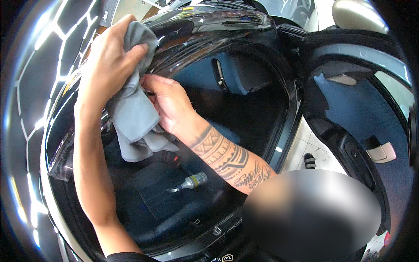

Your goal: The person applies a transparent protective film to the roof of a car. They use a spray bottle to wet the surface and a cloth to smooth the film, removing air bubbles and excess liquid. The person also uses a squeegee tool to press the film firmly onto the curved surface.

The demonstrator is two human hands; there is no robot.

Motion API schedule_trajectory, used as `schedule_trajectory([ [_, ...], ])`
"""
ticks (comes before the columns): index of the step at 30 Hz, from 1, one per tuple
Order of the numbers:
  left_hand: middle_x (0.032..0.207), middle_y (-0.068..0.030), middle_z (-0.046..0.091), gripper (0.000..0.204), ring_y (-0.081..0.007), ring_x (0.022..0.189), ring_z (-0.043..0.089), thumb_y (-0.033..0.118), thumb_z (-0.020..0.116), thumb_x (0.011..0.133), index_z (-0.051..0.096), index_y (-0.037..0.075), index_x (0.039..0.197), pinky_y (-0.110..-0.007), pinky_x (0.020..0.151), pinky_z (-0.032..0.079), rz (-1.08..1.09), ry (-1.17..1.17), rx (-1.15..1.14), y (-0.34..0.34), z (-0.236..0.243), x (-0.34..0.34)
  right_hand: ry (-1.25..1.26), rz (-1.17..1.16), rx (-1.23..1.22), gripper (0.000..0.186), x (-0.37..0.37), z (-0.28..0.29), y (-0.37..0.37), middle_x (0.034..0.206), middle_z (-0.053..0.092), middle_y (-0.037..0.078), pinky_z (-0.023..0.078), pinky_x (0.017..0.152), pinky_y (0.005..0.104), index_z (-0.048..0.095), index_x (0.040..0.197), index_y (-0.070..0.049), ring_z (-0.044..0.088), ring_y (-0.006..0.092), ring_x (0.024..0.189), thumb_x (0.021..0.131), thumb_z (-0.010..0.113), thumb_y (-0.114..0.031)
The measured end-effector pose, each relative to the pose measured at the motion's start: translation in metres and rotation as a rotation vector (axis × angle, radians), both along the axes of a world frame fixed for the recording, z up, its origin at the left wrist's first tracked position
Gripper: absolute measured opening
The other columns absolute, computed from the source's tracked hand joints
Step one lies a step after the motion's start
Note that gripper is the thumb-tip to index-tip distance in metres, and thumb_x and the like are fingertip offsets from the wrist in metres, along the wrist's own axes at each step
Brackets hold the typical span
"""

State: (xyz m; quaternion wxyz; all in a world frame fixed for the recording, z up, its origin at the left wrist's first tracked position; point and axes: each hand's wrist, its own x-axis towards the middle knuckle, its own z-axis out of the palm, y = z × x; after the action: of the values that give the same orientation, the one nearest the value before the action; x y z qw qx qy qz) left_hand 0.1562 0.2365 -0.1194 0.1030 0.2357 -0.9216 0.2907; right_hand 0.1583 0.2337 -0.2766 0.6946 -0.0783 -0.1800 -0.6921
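Gripping a soft grey fabric cloth [133,109], the left hand [109,59] presses its thumb over the folds near the glossy black curved car frame [207,25]; the bunching probably gives a thick pad, while loose, smooth flaps hang below. The right hand [174,105] bends its fingers beside this cloth, but I cannot tell what they pinch, since the tips are partly hidden. A pale grey cylindrical bottle [195,180] lies sideways on the dark fabric seat [161,205], perhaps for easy reach.
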Motion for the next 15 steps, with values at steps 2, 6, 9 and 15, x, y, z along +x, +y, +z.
schedule_trajectory([
  [2,0.097,-0.0218,0.064,0.042,-0.0289,0.094,0.063,0.021,0.066,0.076,0.055,-0.008,0.105,-0.037,0.082,0.045,-0.042,0.028,0.102,-0.005,0.004,0.012,0.043,0.006,-0.057,0.015,0.0,-0.004,-0.002,0.092,0.066,0.008,0.04,0.042,0.0196,0.062,0.1,-0.002,0.05,0.0085,0.048,0.089,0.057,-0.01],
  [6,0.081,-0.0051,0.062,0.023,-0.0102,0.073,0.057,0.015,0.062,0.081,0.06,-0.001,0.097,-0.023,0.071,0.045,0.078,0.356,0.489,0.004,0.047,0.047,0.109,-0.003,-0.055,0.016,-0.015,-0.008,-0.008,0.096,0.067,0.008,0.034,0.038,0.0165,0.06,0.102,-0.004,0.048,0.0069,0.046,0.088,0.06,-0.012],
  [9,0.078,-0.0055,0.063,0.021,-0.0101,0.069,0.058,0.014,0.063,0.079,0.061,-0.002,0.092,-0.023,0.067,0.046,0.305,0.355,0.305,0.027,0.08,0.088,0.063,0.028,-0.055,0.017,-0.004,-0.003,-0.004,0.093,0.068,0.009,0.034,0.036,0.0174,0.06,0.101,-0.003,0.049,0.0069,0.045,0.086,0.062,-0.012],
  [15,0.087,-0.0168,0.065,0.036,-0.0225,0.077,0.061,0.019,0.064,0.08,0.059,-0.008,0.104,-0.032,0.075,0.047,0.136,0.17,0.095,-0.008,0.036,0.047,0.054,-0.042,-0.099,0.018,-0.01,-0.015,-0.013,0.096,0.068,0.009,0.041,0.043,0.02,0.06,0.103,-0.005,0.052,0.0091,0.05,0.087,0.062,-0.014],
])
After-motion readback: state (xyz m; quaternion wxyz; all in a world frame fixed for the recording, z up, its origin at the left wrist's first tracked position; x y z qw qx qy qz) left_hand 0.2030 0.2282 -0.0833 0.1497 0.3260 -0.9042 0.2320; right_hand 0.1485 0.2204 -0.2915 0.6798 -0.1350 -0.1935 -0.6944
